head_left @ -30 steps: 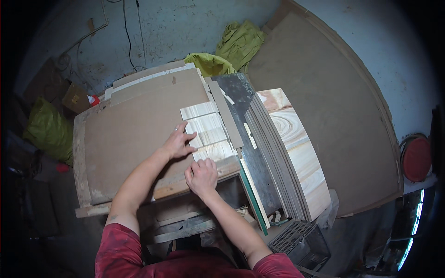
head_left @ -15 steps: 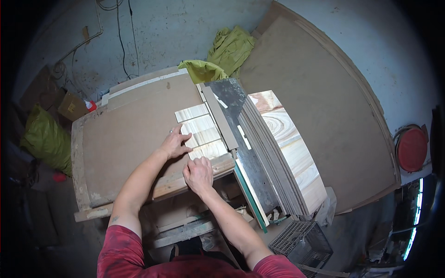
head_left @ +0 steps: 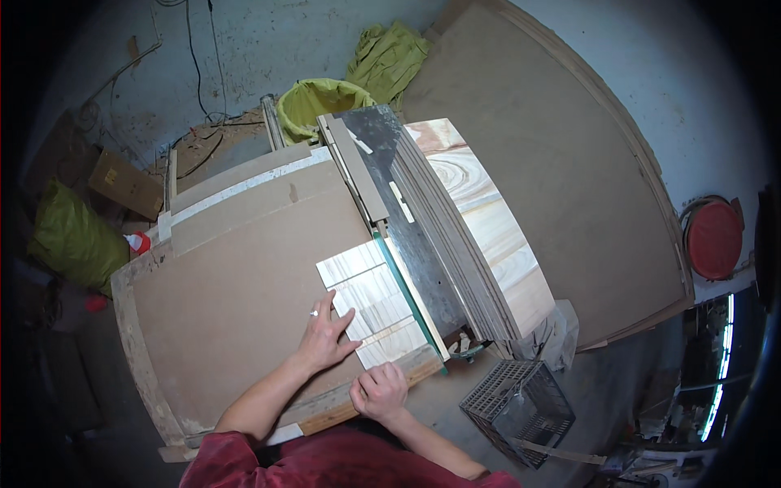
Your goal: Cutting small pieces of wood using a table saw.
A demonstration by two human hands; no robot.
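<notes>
A row of pale wood strips is laid side by side on a large brown board, at its right edge against a long fence. The strips are light, almost white, with fine grain lines, and each is a flat, narrow rectangle; together a stepped panel is formed.

The left hand is laid flat on the board, fingers spread and extended, with the fingertips touching the left ends of the nearer strips. A ring is seen on one finger. Nothing is clasped by it. The right hand is curled over the near edge of the bench, just beside the nearest strip, its fingers bent together; whether anything is gripped under them cannot be told.

The board is matte and smooth, with chipped edges. To the right of the fence a grey metal table is seen, then a stack of thin sheets topped by a veneer with swirling grain. A dark plastic crate stands on the floor below.
</notes>
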